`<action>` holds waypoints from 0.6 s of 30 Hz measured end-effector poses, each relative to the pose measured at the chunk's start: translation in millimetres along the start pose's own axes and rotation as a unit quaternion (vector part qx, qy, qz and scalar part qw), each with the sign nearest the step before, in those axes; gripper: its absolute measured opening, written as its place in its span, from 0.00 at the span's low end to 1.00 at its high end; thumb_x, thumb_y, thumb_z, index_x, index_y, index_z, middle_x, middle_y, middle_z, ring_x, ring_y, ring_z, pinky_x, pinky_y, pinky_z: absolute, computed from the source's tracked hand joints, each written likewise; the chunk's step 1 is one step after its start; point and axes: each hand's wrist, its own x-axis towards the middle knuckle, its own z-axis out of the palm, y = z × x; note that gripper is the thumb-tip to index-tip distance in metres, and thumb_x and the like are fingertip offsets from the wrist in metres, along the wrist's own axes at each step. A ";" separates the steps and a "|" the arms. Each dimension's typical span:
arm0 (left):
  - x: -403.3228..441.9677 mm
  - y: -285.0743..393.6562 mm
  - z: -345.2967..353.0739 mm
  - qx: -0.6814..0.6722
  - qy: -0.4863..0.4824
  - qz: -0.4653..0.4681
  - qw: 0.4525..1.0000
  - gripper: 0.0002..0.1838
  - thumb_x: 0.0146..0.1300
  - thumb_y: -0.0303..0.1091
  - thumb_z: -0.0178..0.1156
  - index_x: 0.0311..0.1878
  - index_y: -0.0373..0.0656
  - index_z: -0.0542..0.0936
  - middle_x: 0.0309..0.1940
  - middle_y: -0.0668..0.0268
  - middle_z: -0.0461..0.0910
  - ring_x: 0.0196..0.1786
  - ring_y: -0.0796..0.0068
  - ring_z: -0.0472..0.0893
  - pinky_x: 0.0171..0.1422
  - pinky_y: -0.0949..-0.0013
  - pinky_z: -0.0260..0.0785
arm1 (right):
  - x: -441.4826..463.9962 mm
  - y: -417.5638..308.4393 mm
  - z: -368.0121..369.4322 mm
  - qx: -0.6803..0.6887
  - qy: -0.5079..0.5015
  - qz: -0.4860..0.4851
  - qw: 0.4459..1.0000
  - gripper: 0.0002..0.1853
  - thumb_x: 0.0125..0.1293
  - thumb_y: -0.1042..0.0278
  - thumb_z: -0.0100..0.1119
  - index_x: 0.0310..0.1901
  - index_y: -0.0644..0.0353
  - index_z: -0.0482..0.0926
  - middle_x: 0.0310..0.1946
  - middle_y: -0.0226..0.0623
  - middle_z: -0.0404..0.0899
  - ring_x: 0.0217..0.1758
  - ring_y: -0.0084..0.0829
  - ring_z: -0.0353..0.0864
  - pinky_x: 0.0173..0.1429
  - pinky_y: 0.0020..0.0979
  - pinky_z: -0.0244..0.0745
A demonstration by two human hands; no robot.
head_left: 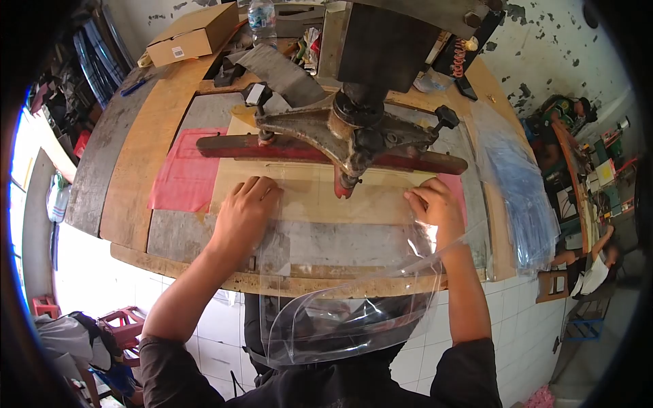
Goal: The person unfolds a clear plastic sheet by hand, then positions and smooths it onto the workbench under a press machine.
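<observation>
A clear plastic sheet (354, 251) lies across the worktable below a press head (354, 129), and its near end curls over the table's front edge. At the sheet's left edge, my left hand (252, 207) has its fingers pressed together on the plastic. My right hand (435, 207) pinches the sheet's right edge, thumb against curled fingers. Beyond both hands, a long red-edged bar (306, 154) hangs under the press arms, above a tan board (320, 197). Pink sheeting (183, 170) shows to the left of the board.
Stacked clear plastic sheets (520, 204) lie at the table's right. A cardboard box (194, 34), a water bottle (262, 20) and a grey strip (282, 73) are at the back. Two other people work at the far right; one wears a white top (595, 275). Red stools (122, 326) stand lower left.
</observation>
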 end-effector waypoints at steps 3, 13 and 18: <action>-2.6 6.6 -1.8 -0.018 -0.002 -0.012 1.000 0.13 0.60 0.26 0.67 0.50 0.39 0.84 0.51 0.63 0.82 0.57 0.59 0.81 0.63 0.55 0.75 | -6.4 3.5 -7.0 0.019 -0.034 -0.007 0.999 0.09 0.68 0.67 0.71 0.46 0.59 0.91 0.41 0.37 0.84 0.46 0.42 0.85 0.51 0.42 0.81; -9.1 19.1 -23.3 -0.042 -0.067 -0.043 0.996 0.26 0.63 0.34 0.69 0.63 0.34 0.79 0.64 0.55 0.77 0.68 0.52 0.76 0.73 0.52 0.69 | -15.9 12.3 -17.9 -0.007 -0.059 -0.080 0.995 0.20 0.64 0.73 0.73 0.58 0.54 0.89 0.39 0.35 0.77 0.42 0.38 0.82 0.46 0.39 0.79; -12.2 19.3 -25.5 -0.044 -0.081 -0.035 0.995 0.30 0.63 0.35 0.69 0.66 0.32 0.77 0.68 0.52 0.75 0.71 0.49 0.74 0.77 0.51 0.67 | -17.1 21.8 -9.1 0.020 -0.030 -0.116 0.993 0.19 0.64 0.70 0.75 0.57 0.57 0.89 0.34 0.36 0.73 0.38 0.37 0.80 0.42 0.40 0.77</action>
